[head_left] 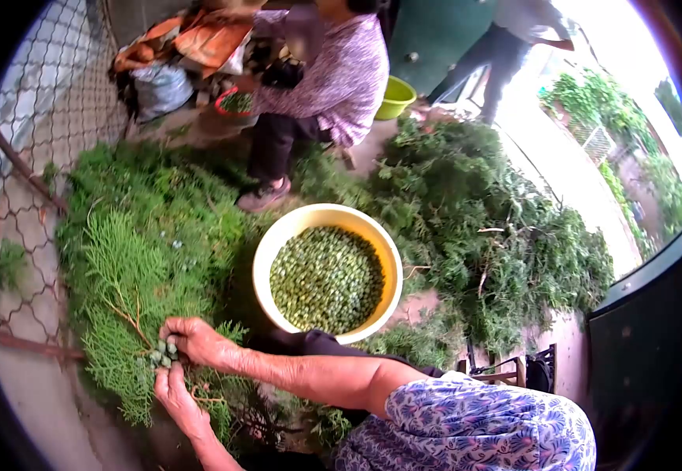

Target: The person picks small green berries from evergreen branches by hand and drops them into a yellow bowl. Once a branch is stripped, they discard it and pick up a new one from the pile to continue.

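Near the lower left, my right hand (200,344) pinches at a small cluster of pale green cones (164,355) on a feathery green branch (117,271). My left hand (178,399) is just below, its fingertips closed around the lower side of the same cluster. The branch fans out up and to the left of both hands. Beside my right forearm stands a round yellow bucket (392,267), holding a large heap of small green cones (327,276).
Cut green branches (466,196) lie around the bucket. Beyond it a seated person (329,78) has a red bowl (235,102) of green pieces nearby. A lime-green basin (396,98), another standing person (506,47), sacks (162,90) and wire fencing (35,157) are around.
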Motion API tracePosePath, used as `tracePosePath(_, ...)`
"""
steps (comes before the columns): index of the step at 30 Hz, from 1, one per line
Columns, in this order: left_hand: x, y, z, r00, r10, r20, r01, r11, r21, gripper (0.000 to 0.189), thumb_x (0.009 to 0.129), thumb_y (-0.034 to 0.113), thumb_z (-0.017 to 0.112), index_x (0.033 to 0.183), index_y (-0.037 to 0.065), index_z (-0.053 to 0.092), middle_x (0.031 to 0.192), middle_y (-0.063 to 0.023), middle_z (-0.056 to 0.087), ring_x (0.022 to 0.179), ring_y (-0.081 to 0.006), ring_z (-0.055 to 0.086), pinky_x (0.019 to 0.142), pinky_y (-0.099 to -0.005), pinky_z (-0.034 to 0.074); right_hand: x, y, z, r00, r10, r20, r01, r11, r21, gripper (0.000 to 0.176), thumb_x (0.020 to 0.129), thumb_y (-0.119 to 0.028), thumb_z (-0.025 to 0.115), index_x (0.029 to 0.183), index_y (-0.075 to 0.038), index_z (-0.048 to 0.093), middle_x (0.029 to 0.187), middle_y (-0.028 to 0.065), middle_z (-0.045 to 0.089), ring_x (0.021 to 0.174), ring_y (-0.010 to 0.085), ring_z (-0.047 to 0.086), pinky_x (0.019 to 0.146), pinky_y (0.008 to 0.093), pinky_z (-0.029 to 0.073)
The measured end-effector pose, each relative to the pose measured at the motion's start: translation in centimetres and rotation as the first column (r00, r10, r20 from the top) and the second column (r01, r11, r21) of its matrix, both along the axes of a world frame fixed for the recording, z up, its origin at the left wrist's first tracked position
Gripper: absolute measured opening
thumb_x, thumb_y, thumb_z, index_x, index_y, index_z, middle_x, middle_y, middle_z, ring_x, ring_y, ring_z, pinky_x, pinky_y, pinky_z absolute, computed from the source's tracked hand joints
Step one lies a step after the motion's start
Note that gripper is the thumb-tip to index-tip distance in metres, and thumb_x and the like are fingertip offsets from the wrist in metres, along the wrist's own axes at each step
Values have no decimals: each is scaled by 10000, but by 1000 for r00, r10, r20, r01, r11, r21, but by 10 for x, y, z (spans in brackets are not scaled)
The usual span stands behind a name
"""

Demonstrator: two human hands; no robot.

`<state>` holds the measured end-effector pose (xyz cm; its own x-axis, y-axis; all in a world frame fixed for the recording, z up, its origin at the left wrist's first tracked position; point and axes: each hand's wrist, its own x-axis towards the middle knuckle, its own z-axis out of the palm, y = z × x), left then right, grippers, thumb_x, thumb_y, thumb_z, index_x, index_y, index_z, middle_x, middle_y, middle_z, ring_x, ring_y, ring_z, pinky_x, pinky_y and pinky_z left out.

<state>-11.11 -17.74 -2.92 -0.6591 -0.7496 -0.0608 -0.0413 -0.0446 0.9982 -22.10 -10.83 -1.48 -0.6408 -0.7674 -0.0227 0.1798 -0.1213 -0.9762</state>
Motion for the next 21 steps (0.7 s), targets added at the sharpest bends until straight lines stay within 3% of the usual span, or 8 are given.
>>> tracePosePath(3,-5,2,-8,999,-27,22,26,998,63,189,828,184,541,903,11,562,853,-32,563,701,-121,510,640,-268,430,1,2,-20,899,-199,-391,191,980,-58,127,887,-95,455,921,2,530,768,140,571,742,253,574,665,340,449)
tracePosePath(5,-9,11,-2,999,-43,-25,44,996,73,192,830,183,541,905,7,562,857,-34,566,711,-122,510,643,-269,430,0,9,-14,898,-197,-393,213,977,-3,163,884,-124,470,938,20,524,808,198,574,797,331,577,702,371,452)
tracePosePath(10,-3,44,21,995,-38,-93,43,997,57,223,858,184,527,892,-33,564,862,-43,576,764,-125,482,698,-284,409,12,23,2,917,-281,-284,301,953,26,198,900,-165,473,843,22,506,627,112,487,604,174,436,580,359,397)
tracePosePath(15,21,77,45,996,30,-90,-25,998,58,207,830,166,524,913,-20,560,865,-64,578,791,-148,501,740,-308,425,31,39,9,956,-213,-204,242,962,127,225,906,-183,469,890,25,554,691,135,557,651,167,493,640,353,438)
tracePosePath(17,28,88,42,975,74,-207,-59,995,77,216,823,130,557,966,-30,587,932,-70,604,843,-156,528,786,-307,428,28,49,-3,805,-150,-574,203,979,30,162,858,-127,503,802,13,562,709,186,570,617,248,520,616,372,450)
tracePosePath(19,45,100,51,984,135,-114,-132,991,27,158,827,128,572,880,-17,608,852,-26,598,791,-130,500,735,-293,411,41,57,-1,688,-110,-718,201,979,42,204,867,-141,486,730,3,531,651,171,534,568,249,517,531,364,445)
tracePosePath(20,54,104,50,975,155,-157,-147,987,62,137,829,114,573,855,-16,607,810,-14,591,762,-114,483,702,-270,396,55,69,25,937,7,-349,55,984,168,229,907,-193,446,794,-18,540,628,113,520,515,206,492,455,343,411)
tracePosePath(21,67,99,34,978,138,-158,-141,990,-3,118,832,106,574,862,-1,614,801,-19,599,728,-102,505,656,-246,409,50,56,-25,983,53,-173,-40,996,77,237,932,-243,415,874,-46,534,653,71,516,465,158,432,396,306,353)
